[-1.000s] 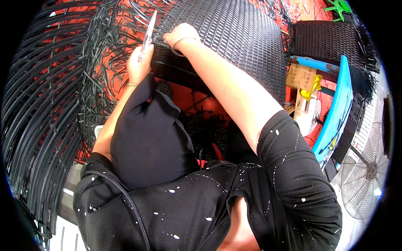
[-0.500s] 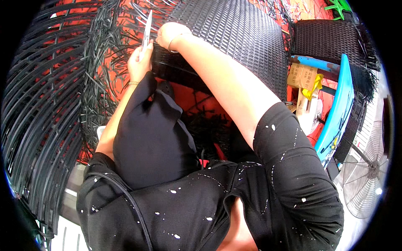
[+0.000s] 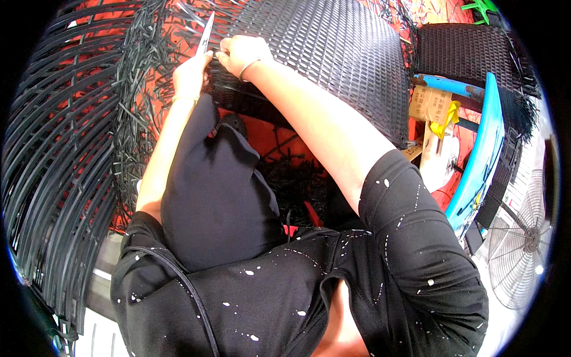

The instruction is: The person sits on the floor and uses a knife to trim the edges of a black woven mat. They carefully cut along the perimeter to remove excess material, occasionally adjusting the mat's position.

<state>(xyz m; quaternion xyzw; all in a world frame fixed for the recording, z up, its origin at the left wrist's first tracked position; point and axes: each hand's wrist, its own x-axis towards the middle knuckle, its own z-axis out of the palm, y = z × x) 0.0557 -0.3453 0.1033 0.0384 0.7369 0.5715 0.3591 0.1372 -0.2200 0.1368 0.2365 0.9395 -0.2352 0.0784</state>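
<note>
My left hand (image 3: pixel 189 78) is closed around the lower end of a pointed silver blade (image 3: pixel 206 37), its tip aimed away from me. The handle is hidden in my grip, so whether this is a knife or scissors is unclear. Just right of it, my right hand (image 3: pixel 244 52) is closed, thumb and fingers pinched at the left edge of a black woven plastic panel (image 3: pixel 333 53). What the pinch holds is too small to make out. Loose dark strands (image 3: pixel 190 21) stick out from that edge, beside both hands.
Black strips (image 3: pixel 50 178) hang in a curved row at the left. Cut scraps (image 3: pixel 140 89) pile beside them on a red surface. To the right are a blue-edged stand (image 3: pixel 485 149), a cardboard box (image 3: pixel 429 106), a yellow item (image 3: pixel 445 122), another woven panel (image 3: pixel 464 56) and a fan (image 3: pixel 529 241).
My left hand has shifted slightly up and left with the blade. My right hand has turned a little, still closed at the panel's edge.
</note>
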